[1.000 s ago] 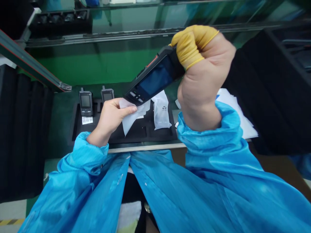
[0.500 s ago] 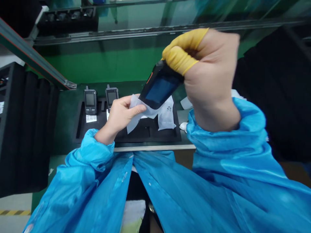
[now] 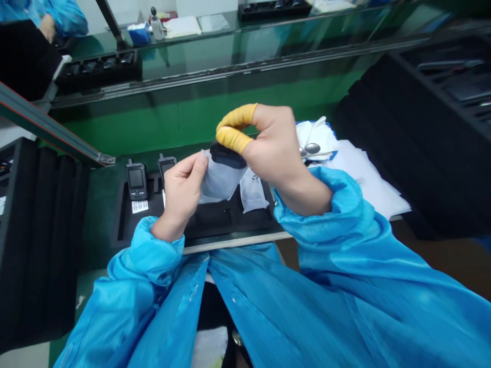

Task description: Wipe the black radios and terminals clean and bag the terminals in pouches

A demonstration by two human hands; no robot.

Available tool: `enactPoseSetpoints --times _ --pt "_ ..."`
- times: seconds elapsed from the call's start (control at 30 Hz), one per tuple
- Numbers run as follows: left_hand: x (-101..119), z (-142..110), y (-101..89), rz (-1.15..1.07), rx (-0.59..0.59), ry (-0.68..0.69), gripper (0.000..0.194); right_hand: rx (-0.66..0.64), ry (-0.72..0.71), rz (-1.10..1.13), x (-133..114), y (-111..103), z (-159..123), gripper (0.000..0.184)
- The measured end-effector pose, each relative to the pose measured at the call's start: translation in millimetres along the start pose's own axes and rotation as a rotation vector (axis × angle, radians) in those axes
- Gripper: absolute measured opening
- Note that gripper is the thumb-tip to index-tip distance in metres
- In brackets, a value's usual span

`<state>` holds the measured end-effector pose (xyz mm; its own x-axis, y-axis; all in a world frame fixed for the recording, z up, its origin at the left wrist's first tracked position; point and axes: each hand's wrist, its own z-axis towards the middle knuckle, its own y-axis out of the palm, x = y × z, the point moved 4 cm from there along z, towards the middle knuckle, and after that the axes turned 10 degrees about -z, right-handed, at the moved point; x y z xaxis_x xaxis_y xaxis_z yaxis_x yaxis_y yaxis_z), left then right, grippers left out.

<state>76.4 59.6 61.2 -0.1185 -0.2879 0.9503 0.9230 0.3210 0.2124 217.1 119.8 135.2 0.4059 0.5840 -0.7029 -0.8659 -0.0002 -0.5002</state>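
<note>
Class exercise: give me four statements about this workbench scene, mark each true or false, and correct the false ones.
1. The left hand grips the edge of a white bag. True.
2. Yellow covers are worn on left-hand fingers. False: the yellow covers are on the right hand.
3. The right hand's black device is completely inside the bag. False: its top end sticks out.
4. A white label lies on the black tray. True.

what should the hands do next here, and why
Probably ease the handheld device further down with the right hand, since its top end sticks out of the translucent bag, whose edge the left hand pinches.
</note>
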Motion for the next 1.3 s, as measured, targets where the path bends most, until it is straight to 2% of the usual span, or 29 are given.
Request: enactPoseSetpoints --times 0.07,0.13,0.27,0.37,0.43,0.53,0.63,0.73,0.8,0.83,0.87,0.9,0.97,1.07,1.17,1.23,1.3 --pt "7 1 4.0 0.014 0.057 0.042 0.036 -0.08 0.007 0.003 0 4 -7 0.006" --pt "16 -1 8.0 0.007 0.101 0.051 0.037 -0.103 -0.02 0.005 -2 0 -11 0.01" --pt "33 -13 17.9 -0.026 0.094 0.014 0.039 0.064 -0.101 -0.003 -2 -30 -13 0.025" --pt "42 -20 21.4 -0.144 0.091 0.037 0.031 0.184 -0.044 0.01 14 -55 -14 0.018" --pt "39 -18 19.0 -0.242 0.117 0.033 0.026 0.245 -0.01 0.002 27 -71 -19 0.016" --pt "10 -4 9.5 -0.286 0.146 -0.071 0.027 0.32 0.051 -0.052 46 -96 -29 0.017" --pt "-39 17 -6.4 -0.212 0.198 -0.218 0.033 0.397 0.124 -0.128 71 -126 -37 0.014" --pt "-80 36 -20.5 -0.158 0.289 -0.223 0.038 0.493 0.24 -0.25 115 -160 -41 0.012" --pt "-98 46 -22.9 -0.173 0.297 -0.235 0.04 0.524 0.44 -0.387 156 -184 -48 0.016" --pt "-104 49 -23.2 -0.18 0.302 -0.242 0.041 0.512 0.618 -0.504 179 -194 -56 0.021" --pt "-108 51 -23.3 -0.184 0.306 -0.249 0.041 0.456 0.799 -0.634 200 -202 -65 0.026" --pt "-110 53 -23.3 -0.186 0.307 -0.258 0.042 0.418 0.883 -0.68 217 -208 -74 0.026" --pt "-112 54 -23.9 -0.181 0.304 -0.269 0.04 0.317 1.032 -0.732 244 -211 -94 0.018" --pt "-108 56 -27.1 -0.155 0.323 -0.248 0.032 0.214 1.159 -0.734 267 -201 -118 0.013" --pt "-97 58 -30.1 -0.108 0.385 -0.191 0.028 0.214 1.173 -0.713 275 -194 -128 0.013" --pt "-83 57 -29.7 -0.036 0.44 -0.094 0.03 0.24 1.153 -0.691 274 -195 -128 0.014" --pt "-65 52 -24.9 0.039 0.447 0.037 0.031 0.281 1.114 -0.654 266 -201 -125 0.013"
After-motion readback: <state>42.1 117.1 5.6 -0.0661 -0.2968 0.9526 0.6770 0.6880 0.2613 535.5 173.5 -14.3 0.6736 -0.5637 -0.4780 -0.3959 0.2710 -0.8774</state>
